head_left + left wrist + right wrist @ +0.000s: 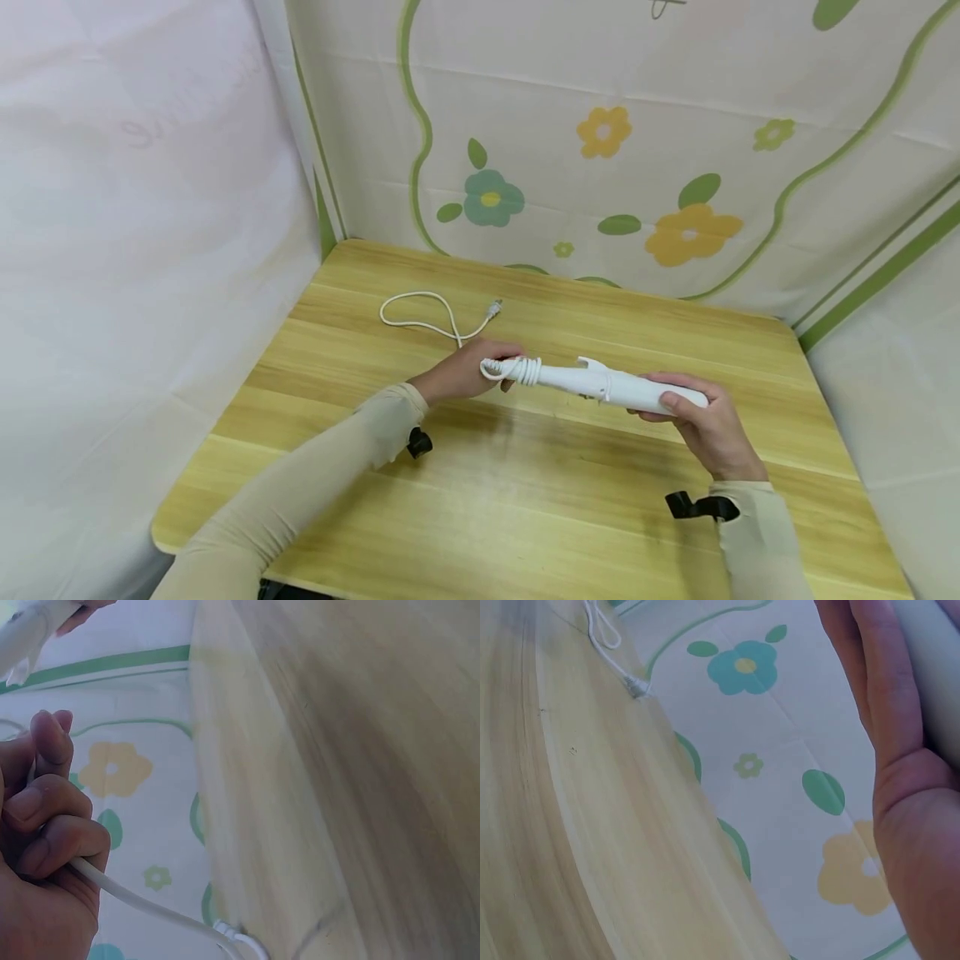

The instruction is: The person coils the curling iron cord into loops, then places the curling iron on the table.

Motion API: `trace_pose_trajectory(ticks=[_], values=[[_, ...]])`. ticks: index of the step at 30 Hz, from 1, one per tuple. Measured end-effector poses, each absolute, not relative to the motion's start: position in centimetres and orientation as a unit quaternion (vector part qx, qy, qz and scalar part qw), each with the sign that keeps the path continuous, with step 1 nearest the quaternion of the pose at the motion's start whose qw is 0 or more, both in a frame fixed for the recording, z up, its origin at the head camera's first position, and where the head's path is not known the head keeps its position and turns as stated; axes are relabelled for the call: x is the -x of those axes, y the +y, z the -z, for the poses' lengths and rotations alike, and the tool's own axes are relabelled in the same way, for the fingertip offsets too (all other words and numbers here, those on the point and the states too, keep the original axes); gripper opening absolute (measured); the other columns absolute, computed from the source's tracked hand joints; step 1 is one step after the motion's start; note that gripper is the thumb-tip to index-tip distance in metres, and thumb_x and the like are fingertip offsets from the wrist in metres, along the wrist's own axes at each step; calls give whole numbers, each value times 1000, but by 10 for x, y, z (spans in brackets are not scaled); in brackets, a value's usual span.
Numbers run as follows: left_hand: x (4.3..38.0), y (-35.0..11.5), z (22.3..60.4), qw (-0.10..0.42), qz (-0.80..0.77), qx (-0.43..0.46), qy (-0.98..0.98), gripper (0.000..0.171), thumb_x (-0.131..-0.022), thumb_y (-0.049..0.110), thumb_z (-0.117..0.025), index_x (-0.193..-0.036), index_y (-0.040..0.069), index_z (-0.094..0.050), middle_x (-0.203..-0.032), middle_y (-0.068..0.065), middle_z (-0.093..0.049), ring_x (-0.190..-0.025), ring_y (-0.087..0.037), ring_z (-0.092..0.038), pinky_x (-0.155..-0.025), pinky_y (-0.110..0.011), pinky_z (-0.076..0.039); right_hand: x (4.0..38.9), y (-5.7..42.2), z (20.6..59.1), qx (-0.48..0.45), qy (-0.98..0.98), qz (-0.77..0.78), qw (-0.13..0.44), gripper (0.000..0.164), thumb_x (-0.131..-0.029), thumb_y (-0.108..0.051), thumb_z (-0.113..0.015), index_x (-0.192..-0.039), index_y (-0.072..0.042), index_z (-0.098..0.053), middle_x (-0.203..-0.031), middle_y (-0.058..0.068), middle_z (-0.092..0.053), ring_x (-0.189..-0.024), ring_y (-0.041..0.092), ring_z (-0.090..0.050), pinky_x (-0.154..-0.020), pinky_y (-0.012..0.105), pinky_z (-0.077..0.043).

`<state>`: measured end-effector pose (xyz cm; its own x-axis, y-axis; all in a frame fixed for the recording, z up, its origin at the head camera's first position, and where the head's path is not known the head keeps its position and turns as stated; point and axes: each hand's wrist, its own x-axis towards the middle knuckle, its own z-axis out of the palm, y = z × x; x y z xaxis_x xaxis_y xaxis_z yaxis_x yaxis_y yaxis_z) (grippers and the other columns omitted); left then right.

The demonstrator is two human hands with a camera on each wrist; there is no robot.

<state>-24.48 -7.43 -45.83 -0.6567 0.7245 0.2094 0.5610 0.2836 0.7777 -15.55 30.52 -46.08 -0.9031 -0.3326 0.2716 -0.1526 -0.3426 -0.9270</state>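
Observation:
In the head view a white curling iron point(577, 382) is held above the table, lying nearly level, a small lever standing up at its middle. My right hand point(705, 421) grips its thick end, with the thumb on the near side. Several turns of white power cord point(529, 371) are wound round the thin end. At that end is my left hand point(472, 367); the left wrist view shows its fingers point(56, 799) curled round the cord point(150, 906). From there the cord runs to a loop on the table, ending in a plug point(493, 309).
A wood-grain table point(465, 517) lies under both hands. Behind it hangs a white cloth with printed flowers point(690, 235), and a pale cloth point(150, 250) closes the left side. Black straps point(701, 506) sit at both wrists.

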Motion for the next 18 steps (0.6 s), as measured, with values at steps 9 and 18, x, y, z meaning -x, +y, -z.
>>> trace_pose_trajectory(ticks=[9,18], values=[[235,-63,463,112,-487,-361,787,31,-118,25,-51,-104,12,-75,-80,-1,-69,-66,-14,-58,-59,-23,-38,159,295,460,150,536,830,15,38,-109,17,-43,-132,9,-73,-128,17,-76,-101,36,-82,-87,37,-64],[230,-66,461,100,-470,-352,803,35,-119,29,-50,-97,19,-76,-68,8,-60,-60,-4,-47,-59,-23,-36,162,284,459,90,587,804,-17,30,-109,12,-53,-132,12,-71,-129,15,-73,-97,35,-83,-86,36,-65]])
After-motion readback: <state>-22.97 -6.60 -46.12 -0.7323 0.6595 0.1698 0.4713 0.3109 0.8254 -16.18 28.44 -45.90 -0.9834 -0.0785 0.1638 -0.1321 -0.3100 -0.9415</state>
